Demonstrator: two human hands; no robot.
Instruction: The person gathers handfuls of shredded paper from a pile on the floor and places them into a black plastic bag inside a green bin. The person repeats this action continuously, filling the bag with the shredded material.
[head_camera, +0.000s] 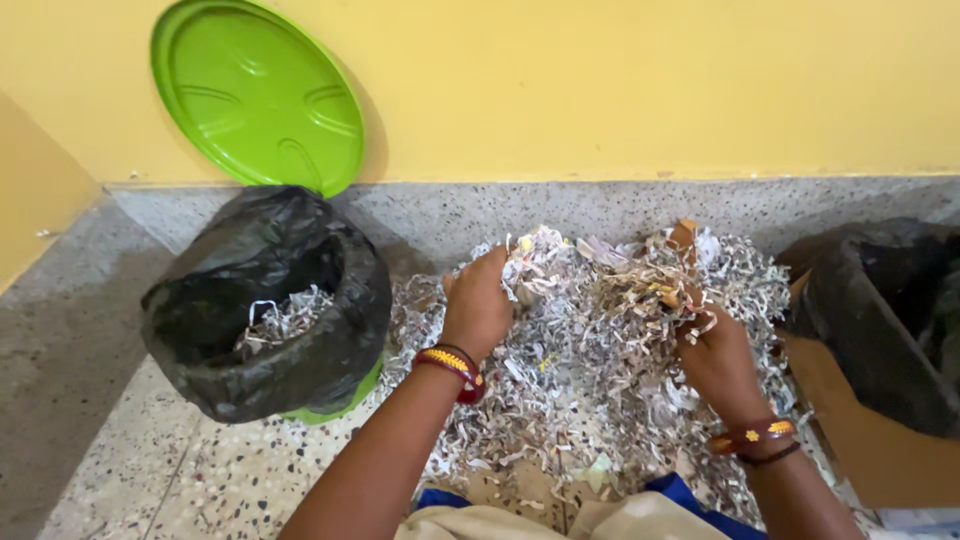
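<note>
Gripping clumps of white shredded paper strips, both hands are working over the loose heap of shredded paper (590, 380) covering the speckled terrazzo floor (130, 470). Left hand (478, 305) is clenching a bunch at the heap's upper middle; right hand (715, 355) is grasping a tangled handful nearer the right. Left of the heap, a green plastic bin lined with a black bag (265, 300) is holding some strips, its round green lid (257, 95) leaning on the yellow wall (650, 80). A second black bag (880, 310) is sitting at right.

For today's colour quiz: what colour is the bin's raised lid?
Bright green lid, seen from the head view.
</note>
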